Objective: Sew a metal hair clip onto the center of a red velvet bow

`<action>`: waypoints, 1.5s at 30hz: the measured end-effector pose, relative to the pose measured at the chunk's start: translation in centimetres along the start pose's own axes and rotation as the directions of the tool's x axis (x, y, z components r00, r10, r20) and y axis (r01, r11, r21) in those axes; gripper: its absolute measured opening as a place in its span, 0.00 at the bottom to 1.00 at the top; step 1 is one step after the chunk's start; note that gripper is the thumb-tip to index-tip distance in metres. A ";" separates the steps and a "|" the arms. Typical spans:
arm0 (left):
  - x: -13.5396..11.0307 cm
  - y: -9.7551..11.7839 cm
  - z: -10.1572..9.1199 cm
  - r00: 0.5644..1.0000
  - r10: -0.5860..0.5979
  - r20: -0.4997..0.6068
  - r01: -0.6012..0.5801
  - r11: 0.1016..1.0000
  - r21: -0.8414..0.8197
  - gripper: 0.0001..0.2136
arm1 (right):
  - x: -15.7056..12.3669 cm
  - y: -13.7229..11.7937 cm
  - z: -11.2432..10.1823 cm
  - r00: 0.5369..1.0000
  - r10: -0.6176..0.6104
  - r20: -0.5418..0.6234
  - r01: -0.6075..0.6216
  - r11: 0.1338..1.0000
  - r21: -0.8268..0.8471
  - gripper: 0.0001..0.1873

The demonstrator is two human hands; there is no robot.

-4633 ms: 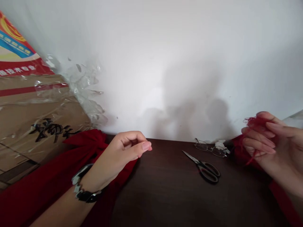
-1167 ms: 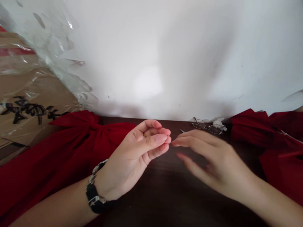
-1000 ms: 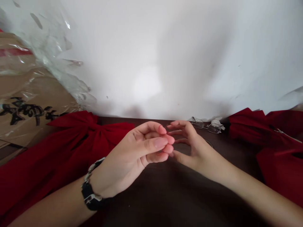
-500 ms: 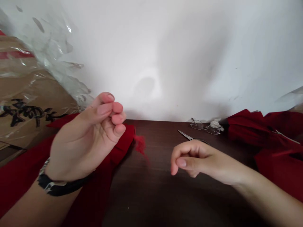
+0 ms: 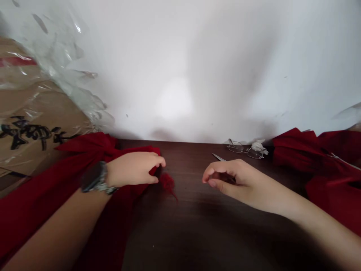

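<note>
My left hand (image 5: pixel 132 168), with a watch on its wrist, lies knuckles-up on the edge of the red cloth bow (image 5: pixel 70 177) at the left, fingers curled onto the cloth. A small tuft of loose red thread (image 5: pixel 167 182) lies on the dark wooden table (image 5: pixel 197 226) just right of its fingertips. My right hand (image 5: pixel 234 178) hovers over the table's middle, fingers curled loosely with thumb and forefinger close together; nothing shows between them. The scissors (image 5: pixel 218 157) are mostly hidden behind it.
A pair of glasses (image 5: pixel 245 149) and a crumpled white scrap (image 5: pixel 258 145) lie against the white wall. More red cloth (image 5: pixel 318 165) is piled at the right. A cardboard box under clear plastic film (image 5: pixel 36 113) stands at the left.
My left hand has dropped from a raised pinch onto the red cloth. The red thread tuft now lies on the table. My right hand stays near the middle.
</note>
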State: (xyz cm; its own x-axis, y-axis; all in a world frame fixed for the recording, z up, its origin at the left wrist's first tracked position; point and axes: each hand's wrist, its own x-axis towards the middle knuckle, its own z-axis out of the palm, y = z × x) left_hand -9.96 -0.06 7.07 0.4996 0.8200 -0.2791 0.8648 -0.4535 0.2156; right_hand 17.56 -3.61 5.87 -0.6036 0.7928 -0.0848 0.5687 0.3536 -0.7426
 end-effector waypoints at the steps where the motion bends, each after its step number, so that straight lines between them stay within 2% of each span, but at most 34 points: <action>1: 0.9 -0.7 0.8 0.998 -0.038 0.047 0.035 0.997 0.064 0.16 | 0.0 0.0 -0.1 1.000 0.006 0.002 -0.006 1.000 -0.006 0.10; 3: 2.3 -1.6 2.0 0.994 -0.055 0.097 0.043 0.991 0.125 0.17 | -0.1 0.0 -0.2 1.000 0.003 -0.003 -0.003 1.000 -0.014 0.10; 6: 3.4 -1.7 2.6 0.994 0.002 0.106 -0.015 0.993 0.116 0.06 | 0.1 0.2 -0.2 1.000 -0.007 -0.023 0.007 1.000 -0.021 0.09; 8: 3.4 -1.2 2.1 0.994 0.087 0.061 -0.089 0.996 0.027 0.05 | 0.3 0.3 -0.2 0.999 -0.005 -0.042 0.004 1.000 -0.022 0.09; 11: 2.5 0.2 0.9 0.977 0.205 -0.066 -0.215 0.943 -0.252 0.05 | 0.5 0.5 0.1 0.993 -0.019 -0.113 0.023 0.999 0.036 0.08; 13: 1.5 1.6 0.3 0.965 0.227 -0.129 -0.261 0.823 -0.504 0.06 | 0.5 0.4 0.4 0.986 -0.035 -0.164 0.055 0.991 0.119 0.11; 16: -0.1 3.8 0.0 0.965 0.217 -0.148 -0.245 0.538 -0.806 0.07 | 0.1 0.1 0.8 0.978 -0.066 -0.199 0.108 0.971 0.211 0.23; 18: -0.9 5.1 0.1 0.968 0.209 -0.141 -0.217 0.405 -0.888 0.07 | -0.2 -0.3 0.9 0.974 -0.112 -0.196 0.159 0.957 0.242 0.19; 20: -1.3 5.8 0.3 0.970 0.198 -0.142 -0.203 0.334 -0.920 0.06 | -0.4 -0.6 0.9 0.972 -0.162 -0.172 0.207 0.934 0.290 0.09; 22: -1.5 6.2 0.5 0.969 0.193 -0.154 -0.203 0.274 -0.940 0.07 | -0.6 -0.8 0.7 0.972 -0.189 -0.140 0.229 0.893 0.387 0.06; 25: -1.7 6.3 0.5 0.960 0.212 -0.183 -0.223 0.180 -0.958 0.10 | -0.7 -0.7 0.6 0.979 -0.185 -0.081 0.195 0.758 0.623 0.06; 28: -1.7 6.5 0.5 0.953 0.219 -0.211 -0.237 0.104 -0.966 0.13 | -0.7 -0.4 0.5 0.991 -0.129 -0.033 0.097 0.532 0.841 0.06; 30: -1.8 6.5 0.4 0.955 0.200 -0.217 -0.236 0.075 -0.969 0.14 | -0.6 -0.3 0.5 0.998 -0.064 -0.015 0.041 0.425 0.904 0.05; 32: -1.8 6.5 0.4 0.957 0.177 -0.229 -0.245 0.075 -0.967 0.15 | -0.5 -0.3 0.3 1.000 -0.011 -0.017 0.019 0.387 0.922 0.05; 40: -1.5 5.7 0.6 0.924 0.036 -0.381 -0.383 0.102 -0.918 0.18 | -0.3 -0.2 -0.1 0.994 0.027 -0.110 0.089 0.416 0.905 0.07; 45: -1.3 6.0 0.7 0.931 0.035 -0.364 -0.363 0.196 -0.911 0.15 | -0.6 -0.4 -0.2 0.991 -0.011 -0.134 0.128 0.393 0.911 0.10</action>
State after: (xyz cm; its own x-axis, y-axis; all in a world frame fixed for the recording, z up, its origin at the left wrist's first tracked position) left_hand -5.34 -4.09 8.10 0.4769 0.8745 0.0881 -0.0580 -0.0687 0.9960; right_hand 17.77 -4.14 6.37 -0.5294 0.8483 0.0132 -0.3621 -0.2118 -0.9077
